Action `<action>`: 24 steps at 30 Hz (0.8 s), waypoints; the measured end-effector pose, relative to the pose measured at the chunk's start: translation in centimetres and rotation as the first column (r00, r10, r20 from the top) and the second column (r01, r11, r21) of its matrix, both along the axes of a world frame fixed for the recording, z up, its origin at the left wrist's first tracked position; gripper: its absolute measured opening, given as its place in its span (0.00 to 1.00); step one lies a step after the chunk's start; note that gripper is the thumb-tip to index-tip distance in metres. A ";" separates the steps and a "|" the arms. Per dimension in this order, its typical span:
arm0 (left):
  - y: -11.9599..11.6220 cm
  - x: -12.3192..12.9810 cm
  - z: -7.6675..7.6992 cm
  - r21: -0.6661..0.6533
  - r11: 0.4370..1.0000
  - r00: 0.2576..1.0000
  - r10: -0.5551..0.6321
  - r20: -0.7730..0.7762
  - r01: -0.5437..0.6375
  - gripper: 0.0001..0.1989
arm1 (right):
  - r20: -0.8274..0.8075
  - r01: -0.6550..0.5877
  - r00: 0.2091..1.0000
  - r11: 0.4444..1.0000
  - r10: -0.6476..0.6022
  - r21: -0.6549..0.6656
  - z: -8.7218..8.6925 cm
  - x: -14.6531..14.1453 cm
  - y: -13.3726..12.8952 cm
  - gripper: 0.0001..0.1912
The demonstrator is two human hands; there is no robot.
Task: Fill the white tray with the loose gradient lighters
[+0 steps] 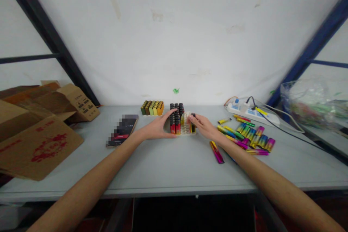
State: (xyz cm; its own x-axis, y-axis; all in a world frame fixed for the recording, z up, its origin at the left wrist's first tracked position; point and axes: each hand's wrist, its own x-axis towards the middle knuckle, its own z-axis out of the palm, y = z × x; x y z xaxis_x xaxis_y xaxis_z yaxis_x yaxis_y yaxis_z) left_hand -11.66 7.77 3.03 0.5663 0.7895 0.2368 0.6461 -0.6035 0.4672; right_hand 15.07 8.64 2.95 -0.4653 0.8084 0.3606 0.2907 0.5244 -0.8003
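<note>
In the middle of the table, a white tray [185,129] with rows of round holes holds several upright lighters [175,125] with black tops and red lower bodies, gathered on its left side. My left hand [157,126] wraps around this left side, its thumb along the front and its fingers behind. At the tray's right end, my right hand [202,125] is closed, with thumb and fingertips at the top of a dark lighter [193,127] with some yellow on it. The fingers partly hide that lighter, and I cannot tell how deep it sits.
Loose shiny multicoloured lighters [255,140] lie in a pile at right, one [216,152] nearer the front. A filled lighter tray [152,108] stands at back left, beside a dark flat box [123,130]. Cardboard boxes [54,141], a power strip [252,112] and a plastic bag [307,98] flank these.
</note>
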 end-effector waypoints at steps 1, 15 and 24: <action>0.0 0.0 0.0 0.003 1.000 1.000 0.004 -0.005 -0.004 0.57 | -0.002 -0.006 1.000 1.000 0.006 -0.007 0.1 0.0 -0.1 0.31; -0.2 0.1 0.2 -0.019 1.000 1.000 -0.001 0.015 0.001 0.57 | -0.293 -0.101 0.956 0.901 -0.030 -0.421 1.0 -1.0 -2.3 0.33; -0.1 0.1 0.2 -0.038 0.999 1.000 0.005 0.026 -0.004 0.58 | -0.204 0.033 0.970 0.900 -0.133 -0.434 -0.2 -1.4 -2.4 0.26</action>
State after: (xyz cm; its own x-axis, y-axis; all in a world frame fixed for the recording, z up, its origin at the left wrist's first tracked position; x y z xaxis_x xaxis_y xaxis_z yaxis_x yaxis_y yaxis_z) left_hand -11.52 7.66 3.22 0.5568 0.8007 0.2212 0.6362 -0.5822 0.5062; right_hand 13.68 6.26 2.74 -0.3377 0.9393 0.0609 0.1054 0.1020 -0.9892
